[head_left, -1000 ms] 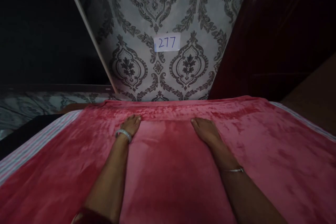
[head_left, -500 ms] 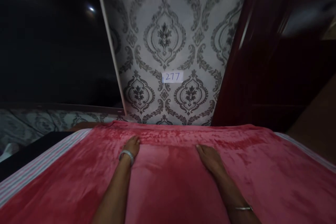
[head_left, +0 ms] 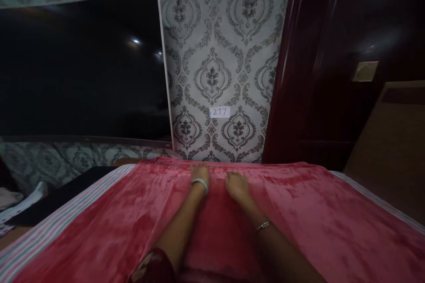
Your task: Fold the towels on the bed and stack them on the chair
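A red plush blanket [head_left: 109, 225] lies spread out in front of me, with lighter and darker patches in its pile. My left hand [head_left: 200, 173], with a pale bangle at the wrist, rests palm down on it near the far edge. To its right, my right hand [head_left: 237, 185] also touches the blanket, a thin bracelet further up its forearm. Both hands are slightly blurred, the fingers pointing away from me and seemingly stretched over the cloth. I see nothing lifted in either hand.
A striped sheet [head_left: 66, 221] shows beneath the blanket on both sides. Behind stands a patterned wall with a paper label [head_left: 219, 112] reading 277. A large dark television [head_left: 83, 75] hangs at left; a dark red door [head_left: 308, 110] and a brown panel [head_left: 392, 141] stand at right.
Both hands have moved closer together and a little toward the far edge of the blanket. The camera has tilted up, showing more of the wall, the television's top edge and the door.
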`<action>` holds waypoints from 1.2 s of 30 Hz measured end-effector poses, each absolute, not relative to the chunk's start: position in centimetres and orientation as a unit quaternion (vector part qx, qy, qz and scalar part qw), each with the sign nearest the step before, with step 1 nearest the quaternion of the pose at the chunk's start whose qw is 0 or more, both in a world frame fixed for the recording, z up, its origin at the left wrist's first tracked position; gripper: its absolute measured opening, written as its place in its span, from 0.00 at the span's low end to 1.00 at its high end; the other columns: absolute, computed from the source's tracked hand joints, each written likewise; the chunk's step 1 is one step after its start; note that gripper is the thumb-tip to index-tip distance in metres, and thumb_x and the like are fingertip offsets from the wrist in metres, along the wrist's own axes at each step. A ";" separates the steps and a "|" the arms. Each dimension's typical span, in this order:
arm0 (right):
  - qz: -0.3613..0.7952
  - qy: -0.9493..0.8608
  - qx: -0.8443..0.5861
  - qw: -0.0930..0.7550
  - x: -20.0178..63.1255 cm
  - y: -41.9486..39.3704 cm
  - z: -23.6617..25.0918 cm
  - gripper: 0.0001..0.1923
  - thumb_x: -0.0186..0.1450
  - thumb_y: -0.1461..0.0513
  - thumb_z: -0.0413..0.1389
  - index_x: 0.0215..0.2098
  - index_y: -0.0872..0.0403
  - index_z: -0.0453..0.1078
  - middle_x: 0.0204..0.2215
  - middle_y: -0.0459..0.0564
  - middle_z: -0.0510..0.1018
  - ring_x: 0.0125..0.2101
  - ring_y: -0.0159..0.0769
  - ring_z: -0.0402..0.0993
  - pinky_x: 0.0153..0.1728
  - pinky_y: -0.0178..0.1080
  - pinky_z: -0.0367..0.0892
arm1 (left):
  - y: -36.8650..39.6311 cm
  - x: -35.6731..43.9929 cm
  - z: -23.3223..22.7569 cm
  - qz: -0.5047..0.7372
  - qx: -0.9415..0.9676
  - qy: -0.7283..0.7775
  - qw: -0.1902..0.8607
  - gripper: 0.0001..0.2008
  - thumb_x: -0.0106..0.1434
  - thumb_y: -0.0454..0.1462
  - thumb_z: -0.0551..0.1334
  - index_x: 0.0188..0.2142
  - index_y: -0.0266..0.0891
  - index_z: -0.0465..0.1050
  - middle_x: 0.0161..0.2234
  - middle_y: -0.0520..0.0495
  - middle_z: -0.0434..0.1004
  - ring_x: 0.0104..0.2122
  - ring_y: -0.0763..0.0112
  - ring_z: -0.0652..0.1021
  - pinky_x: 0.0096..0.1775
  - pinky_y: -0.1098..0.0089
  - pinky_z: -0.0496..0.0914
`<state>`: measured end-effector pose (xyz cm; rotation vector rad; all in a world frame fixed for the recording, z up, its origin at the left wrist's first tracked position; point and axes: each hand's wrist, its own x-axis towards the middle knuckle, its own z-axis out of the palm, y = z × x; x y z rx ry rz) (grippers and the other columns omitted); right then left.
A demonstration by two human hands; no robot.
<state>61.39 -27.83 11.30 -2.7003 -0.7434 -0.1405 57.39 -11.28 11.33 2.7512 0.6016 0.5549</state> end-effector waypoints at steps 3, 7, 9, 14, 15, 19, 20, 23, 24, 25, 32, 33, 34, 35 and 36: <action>-0.059 -0.294 -0.941 0.158 59.0 -26.3 9.7 0.23 0.71 0.63 0.42 0.60 0.55 0.69 0.59 0.60 0.71 0.62 0.50 0.61 0.63 0.53 0.49 | -15.9 57.2 9.6 0.157 0.961 0.202 0.107 0.20 0.67 0.30 0.53 0.55 0.35 0.74 0.58 0.32 0.71 0.62 0.52 0.67 0.65 0.49 0.53; -0.074 -0.299 -0.939 0.151 58.3 -26.2 6.8 0.25 0.73 0.62 0.41 0.65 0.53 0.64 0.64 0.57 0.66 0.65 0.49 0.56 0.64 0.55 0.45 | -17.1 56.3 7.0 0.131 0.966 0.200 0.095 0.22 0.67 0.31 0.50 0.58 0.35 0.72 0.59 0.34 0.72 0.63 0.52 0.66 0.65 0.46 0.53; -0.080 -0.296 -0.939 0.154 58.7 -26.3 5.6 0.25 0.74 0.63 0.40 0.66 0.51 0.63 0.65 0.55 0.64 0.66 0.48 0.55 0.65 0.54 0.42 | -16.6 56.3 6.2 0.125 0.967 0.206 0.085 0.24 0.68 0.32 0.49 0.61 0.35 0.69 0.61 0.35 0.69 0.64 0.53 0.64 0.66 0.46 0.51; -0.079 -0.291 -0.937 0.174 59.1 -25.8 4.8 0.26 0.73 0.63 0.39 0.66 0.50 0.64 0.66 0.54 0.64 0.66 0.47 0.54 0.66 0.55 0.42 | -16.2 56.7 5.9 0.096 0.970 0.213 0.069 0.26 0.68 0.32 0.45 0.62 0.35 0.67 0.63 0.36 0.68 0.65 0.53 0.63 0.66 0.47 0.50; -0.081 -0.293 -0.935 0.181 59.1 -25.8 5.0 0.26 0.73 0.63 0.39 0.66 0.50 0.64 0.65 0.54 0.65 0.66 0.48 0.55 0.66 0.55 0.43 | -16.3 56.7 6.1 0.096 0.970 0.210 0.074 0.27 0.68 0.32 0.46 0.63 0.35 0.67 0.63 0.36 0.67 0.65 0.52 0.63 0.66 0.46 0.50; -0.080 -0.297 -0.930 0.199 59.5 -27.5 6.7 0.22 0.71 0.56 0.47 0.61 0.43 0.69 0.63 0.51 0.69 0.64 0.49 0.59 0.64 0.54 0.49 | -16.2 55.8 7.4 0.107 0.970 0.195 0.098 0.26 0.68 0.36 0.48 0.63 0.37 0.67 0.63 0.33 0.66 0.65 0.50 0.64 0.66 0.48 0.52; -0.077 -0.290 -0.933 0.197 59.7 -28.4 7.2 0.22 0.70 0.55 0.48 0.60 0.42 0.70 0.62 0.51 0.69 0.64 0.50 0.60 0.64 0.55 0.49 | -15.8 55.3 7.8 0.108 0.970 0.195 0.100 0.26 0.68 0.38 0.49 0.63 0.38 0.67 0.64 0.32 0.65 0.66 0.49 0.63 0.66 0.48 0.52; -0.068 -0.256 -0.947 0.183 60.2 -32.2 7.9 0.25 0.70 0.55 0.47 0.63 0.52 0.67 0.64 0.58 0.66 0.65 0.55 0.56 0.64 0.59 0.45 | -13.6 53.0 9.1 0.094 0.966 0.220 0.095 0.27 0.69 0.44 0.51 0.65 0.41 0.65 0.67 0.33 0.59 0.68 0.45 0.57 0.66 0.42 0.45; -0.062 -0.243 -0.951 0.178 60.3 -33.5 7.8 0.27 0.71 0.55 0.46 0.64 0.56 0.65 0.65 0.61 0.63 0.65 0.56 0.54 0.64 0.60 0.44 | -12.5 52.0 9.4 0.087 0.963 0.238 0.093 0.27 0.70 0.44 0.51 0.65 0.41 0.64 0.68 0.34 0.57 0.68 0.44 0.56 0.66 0.40 0.44; -0.056 -0.229 -0.956 0.175 60.4 -34.8 7.7 0.28 0.72 0.55 0.44 0.66 0.58 0.63 0.66 0.62 0.60 0.66 0.57 0.51 0.64 0.61 0.43 | -11.4 50.9 9.5 0.081 0.956 0.267 0.092 0.27 0.69 0.45 0.52 0.66 0.42 0.63 0.69 0.36 0.56 0.68 0.44 0.55 0.65 0.40 0.45; -0.032 -0.129 -0.964 0.229 60.8 -38.9 4.9 0.32 0.72 0.48 0.41 0.71 0.46 0.52 0.72 0.52 0.46 0.62 0.61 0.57 0.57 0.69 0.54 | -6.8 45.4 7.3 0.027 0.934 0.345 0.092 0.33 0.72 0.50 0.41 0.71 0.37 0.48 0.67 0.34 0.59 0.65 0.44 0.61 0.61 0.43 0.58; -0.037 -0.130 -0.963 0.233 60.8 -39.0 4.7 0.32 0.72 0.48 0.41 0.71 0.46 0.52 0.72 0.52 0.46 0.60 0.60 0.59 0.57 0.68 0.55 | -6.9 45.2 7.0 0.035 0.934 0.346 0.077 0.32 0.72 0.49 0.40 0.69 0.35 0.52 0.66 0.33 0.60 0.64 0.45 0.62 0.61 0.45 0.59; -0.042 -0.133 -0.961 0.238 60.8 -38.9 4.5 0.32 0.72 0.48 0.41 0.71 0.47 0.53 0.72 0.53 0.46 0.60 0.60 0.60 0.58 0.68 0.55 | -7.1 45.1 6.8 0.043 0.935 0.348 0.058 0.32 0.72 0.49 0.40 0.67 0.34 0.57 0.65 0.32 0.62 0.64 0.45 0.63 0.60 0.46 0.60; -0.046 -0.135 -0.959 0.246 60.9 -38.9 4.5 0.31 0.72 0.49 0.42 0.71 0.47 0.53 0.72 0.52 0.47 0.59 0.59 0.61 0.58 0.66 0.55 | -7.3 45.1 6.7 0.047 0.934 0.351 0.041 0.32 0.72 0.49 0.41 0.65 0.33 0.62 0.64 0.31 0.63 0.63 0.44 0.64 0.59 0.46 0.62; -0.046 -0.138 -0.955 0.260 61.0 -39.0 4.6 0.31 0.72 0.50 0.43 0.70 0.48 0.55 0.72 0.52 0.47 0.60 0.58 0.61 0.60 0.65 0.55 | -7.4 45.1 6.8 0.050 0.933 0.354 0.029 0.32 0.71 0.49 0.42 0.62 0.31 0.66 0.62 0.30 0.65 0.62 0.44 0.65 0.58 0.47 0.63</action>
